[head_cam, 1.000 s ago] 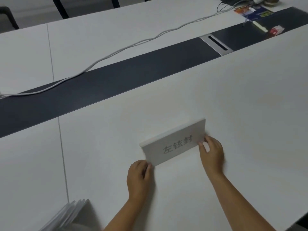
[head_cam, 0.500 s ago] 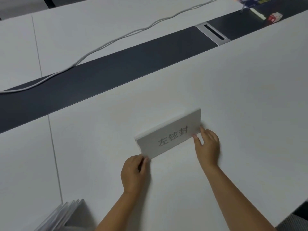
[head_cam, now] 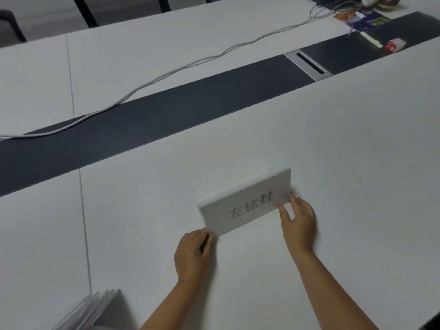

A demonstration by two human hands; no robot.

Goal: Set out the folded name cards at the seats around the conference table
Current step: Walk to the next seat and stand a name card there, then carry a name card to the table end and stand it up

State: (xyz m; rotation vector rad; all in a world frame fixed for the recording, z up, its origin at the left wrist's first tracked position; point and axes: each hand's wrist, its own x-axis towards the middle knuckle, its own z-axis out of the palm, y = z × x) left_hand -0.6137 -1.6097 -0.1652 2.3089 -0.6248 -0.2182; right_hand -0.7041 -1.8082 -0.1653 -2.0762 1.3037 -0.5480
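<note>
One folded name card (head_cam: pixel 246 203) stands on the white conference table (head_cam: pixel 345 144), near its front edge, printed face (three grey characters) toward the camera. A stack of more cards (head_cam: pixel 95 310) at bottom left is cut off, its count unclear. The left hand (head_cam: pixel 192 254) pinches the card's lower left corner; the right hand (head_cam: pixel 300 222), fingers extended, grips the right end.

Left hand (head_cam: pixel 193 254) curled, right hand (head_cam: pixel 300 221) fingers pinching, forearms extended

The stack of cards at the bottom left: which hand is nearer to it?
Left. The left hand at the name card's near left corner is closer to the stack of cards; the right hand is at the card's right end, farther away.
</note>
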